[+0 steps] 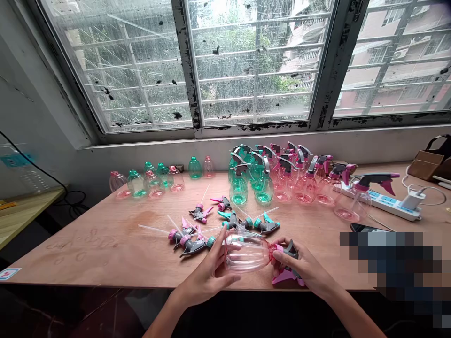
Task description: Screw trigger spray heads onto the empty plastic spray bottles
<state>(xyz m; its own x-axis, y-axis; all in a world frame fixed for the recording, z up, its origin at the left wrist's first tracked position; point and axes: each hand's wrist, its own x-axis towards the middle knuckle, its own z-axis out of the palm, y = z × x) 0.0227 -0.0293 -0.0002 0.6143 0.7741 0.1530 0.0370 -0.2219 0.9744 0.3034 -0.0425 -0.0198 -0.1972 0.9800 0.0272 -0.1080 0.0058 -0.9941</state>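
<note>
A clear pink spray bottle (246, 253) lies on its side in the air over the table's front edge, its neck pointing right. My left hand (211, 272) holds it around the base, thumb below and some fingers hidden behind the plastic. At the neck, my right hand (299, 265) is closed on a grey and pink trigger sprayer head (289, 249), whose pink trigger points down. Whether the cap is fully seated cannot be told. Just beyond the bottle lie several loose sprayer heads with thin tubes, some pink and grey (193, 245), some teal and grey (268, 225).
Green bottles with sprayers (239, 188) and pink ones (306, 188) stand grouped at the back. Open-topped bottles (155, 185) stand back left. To the right are a power strip (391, 204), a phone (366, 228) and a brown bag (431, 162). A window (253, 65) rises behind.
</note>
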